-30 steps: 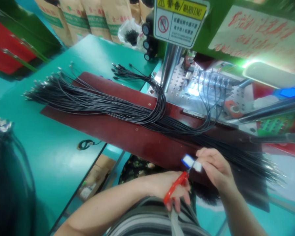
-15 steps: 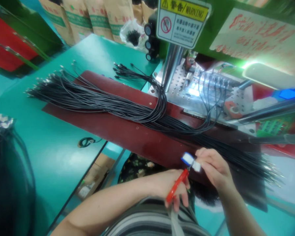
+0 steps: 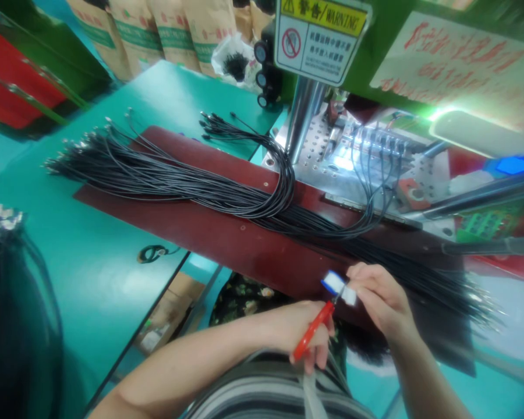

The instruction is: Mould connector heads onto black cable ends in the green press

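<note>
My left hand (image 3: 308,331) is closed around a red-handled tool (image 3: 313,330) that looks like nippers, its short metal tip pointing up and right. That tip meets a small white piece with a blue edge (image 3: 332,283). My right hand (image 3: 379,294) pinches the white piece from the right side, thumb against fingers; part of it is hidden by the fingertips. Both hands are at the near edge of a dark red board (image 3: 227,238). Beyond them lies a long bundle of black cables (image 3: 179,180) across the board.
A machine with a lit metal plate (image 3: 308,151) stands at the right, several cables running into it. A warning sign (image 3: 321,41) hangs above. More cables (image 3: 13,279) are heaped at the left of the green table (image 3: 100,279), where a small black coil (image 3: 152,253) lies. Paper sacks (image 3: 172,35) stand behind.
Almost nothing differs. My left hand and the red handle have shifted very slightly left and down; the tip is still at the white piece.
</note>
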### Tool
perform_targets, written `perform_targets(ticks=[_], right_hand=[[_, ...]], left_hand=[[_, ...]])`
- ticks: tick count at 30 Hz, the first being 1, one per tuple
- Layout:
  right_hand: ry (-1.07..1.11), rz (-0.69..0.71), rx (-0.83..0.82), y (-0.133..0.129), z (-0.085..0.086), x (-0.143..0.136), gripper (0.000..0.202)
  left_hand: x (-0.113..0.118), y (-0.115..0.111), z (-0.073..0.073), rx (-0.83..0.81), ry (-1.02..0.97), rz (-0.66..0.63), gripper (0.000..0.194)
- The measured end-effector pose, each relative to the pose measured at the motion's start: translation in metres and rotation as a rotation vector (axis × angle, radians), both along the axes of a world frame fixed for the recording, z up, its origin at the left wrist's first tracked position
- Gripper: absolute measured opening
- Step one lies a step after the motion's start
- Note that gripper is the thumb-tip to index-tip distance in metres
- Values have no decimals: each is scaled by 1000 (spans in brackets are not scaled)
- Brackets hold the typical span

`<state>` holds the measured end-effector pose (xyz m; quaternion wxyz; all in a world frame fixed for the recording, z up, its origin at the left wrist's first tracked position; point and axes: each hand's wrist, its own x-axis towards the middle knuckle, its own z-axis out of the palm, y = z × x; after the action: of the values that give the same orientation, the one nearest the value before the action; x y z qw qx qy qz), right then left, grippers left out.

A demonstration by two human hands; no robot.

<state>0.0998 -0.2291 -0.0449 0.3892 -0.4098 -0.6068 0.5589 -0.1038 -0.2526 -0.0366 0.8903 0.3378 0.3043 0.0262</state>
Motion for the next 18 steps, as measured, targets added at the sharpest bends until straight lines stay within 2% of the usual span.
perform_targets(ticks=[7,13,16,18], right_hand=[[-51,-8,32,0,1,1,12],[-24,-26,-22,0,2,-2,11],[74,-11,-81,-5,10,-6,7],[147,-64,-77,-10,19,-6,2]], left_hand=[[0,-2,-4,175,29,-36,10],[-1,-5,-5,164,58,9,25],[1,-8,-6,149,99,59,28],[1,-8,-5,126,107,78,25]])
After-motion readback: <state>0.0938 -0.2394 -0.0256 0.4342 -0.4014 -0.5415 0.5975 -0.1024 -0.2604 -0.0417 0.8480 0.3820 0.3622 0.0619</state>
